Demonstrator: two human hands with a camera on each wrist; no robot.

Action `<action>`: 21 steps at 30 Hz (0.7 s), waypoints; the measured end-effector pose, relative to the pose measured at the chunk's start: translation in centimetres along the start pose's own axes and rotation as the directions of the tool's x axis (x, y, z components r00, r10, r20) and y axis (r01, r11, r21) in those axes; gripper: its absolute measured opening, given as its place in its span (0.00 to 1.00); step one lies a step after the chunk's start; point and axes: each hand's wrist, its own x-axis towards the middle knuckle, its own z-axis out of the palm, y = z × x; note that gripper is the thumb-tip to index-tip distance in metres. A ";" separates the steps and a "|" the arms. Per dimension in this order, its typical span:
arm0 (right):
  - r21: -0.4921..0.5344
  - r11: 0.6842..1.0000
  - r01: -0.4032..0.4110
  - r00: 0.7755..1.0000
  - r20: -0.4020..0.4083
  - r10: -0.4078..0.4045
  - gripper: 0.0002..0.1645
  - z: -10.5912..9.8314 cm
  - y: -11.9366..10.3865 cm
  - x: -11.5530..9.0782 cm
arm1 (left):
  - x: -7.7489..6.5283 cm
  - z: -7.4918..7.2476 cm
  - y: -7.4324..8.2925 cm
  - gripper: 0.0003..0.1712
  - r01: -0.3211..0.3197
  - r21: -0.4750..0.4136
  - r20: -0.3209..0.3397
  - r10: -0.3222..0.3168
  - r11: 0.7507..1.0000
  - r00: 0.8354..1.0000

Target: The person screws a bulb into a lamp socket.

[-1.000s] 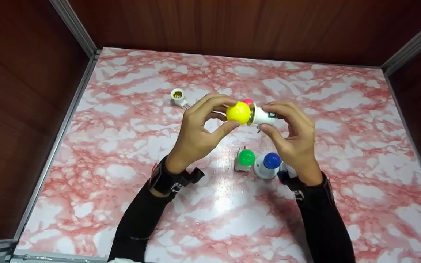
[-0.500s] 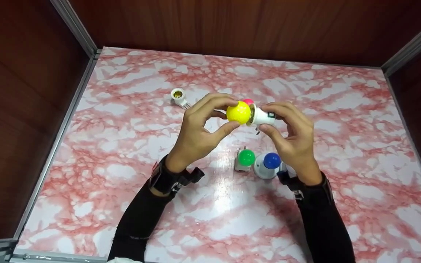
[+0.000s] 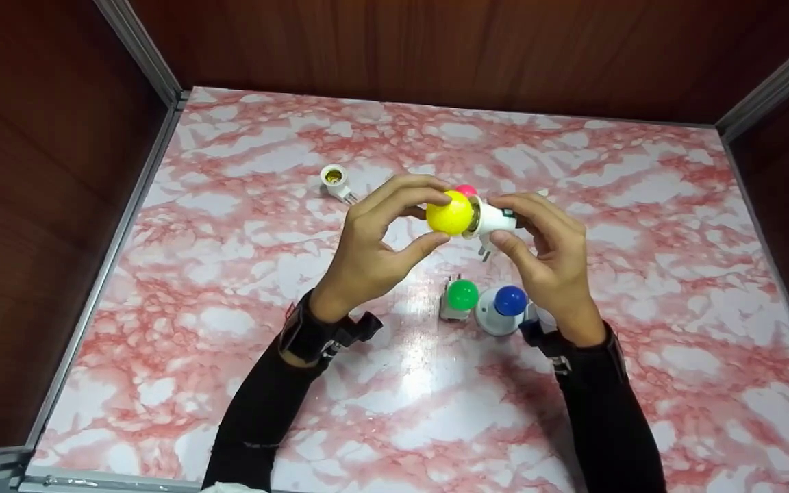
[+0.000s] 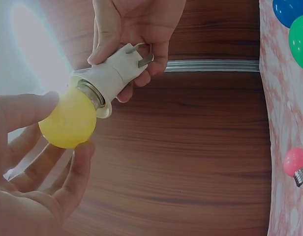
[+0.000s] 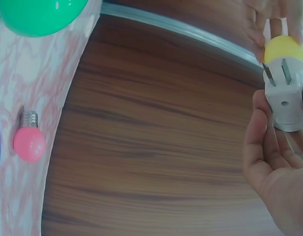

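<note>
My left hand [image 3: 377,243] pinches a round yellow light bulb [image 3: 448,213] between thumb and fingers. Facing it, my right hand [image 3: 552,253] grips a white plug-in bulb socket [image 3: 496,218] by its body, held above the table. In the left wrist view the metal screw base [image 4: 91,93] of the bulb sits at the mouth of the socket, with some of the thread showing. Two flat plug prongs [image 5: 286,72] stick out from the socket's side. How deep the thread goes inside is hidden.
Behind the hands lies a loose pink bulb [image 3: 466,191]. An unfilled white socket [image 3: 334,179] lies at back left. Nearer stand a green bulb [image 3: 462,296] in a white plug-in holder and a blue bulb [image 3: 510,300] on a round white base. Dark wood panels [image 3: 435,55] border the marbled table.
The socket has turned in my right hand, so its prongs now point down and show more fully below it. The yellow bulb has shifted very slightly right.
</note>
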 end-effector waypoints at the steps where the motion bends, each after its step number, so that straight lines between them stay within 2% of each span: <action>1: 0.003 1.000 -0.004 1.000 0.002 0.004 0.19 0.0 0.0 0.0 | 0.0 0.0 0.0 0.21 -0.002 0.001 0.002 0.002 1.000 1.000; 8: 0.008 1.000 0.003 1.000 -0.014 -0.002 0.20 0.0 -0.1 0.0 | 0.1 0.2 0.0 0.30 0.002 -0.040 -0.004 -0.003 0.999 1.000; 15: 0.003 0.999 0.034 0.998 -0.053 -0.033 0.20 0.2 -0.2 0.0 | 0.0 0.2 0.1 0.26 0.039 -0.045 -0.008 -0.039 0.998 0.999; 21: -0.051 0.995 0.088 0.992 -0.081 -0.092 0.20 0.5 0.0 0.1 | -0.1 0.2 0.2 0.25 0.094 -0.040 -0.022 -0.095 0.995 0.995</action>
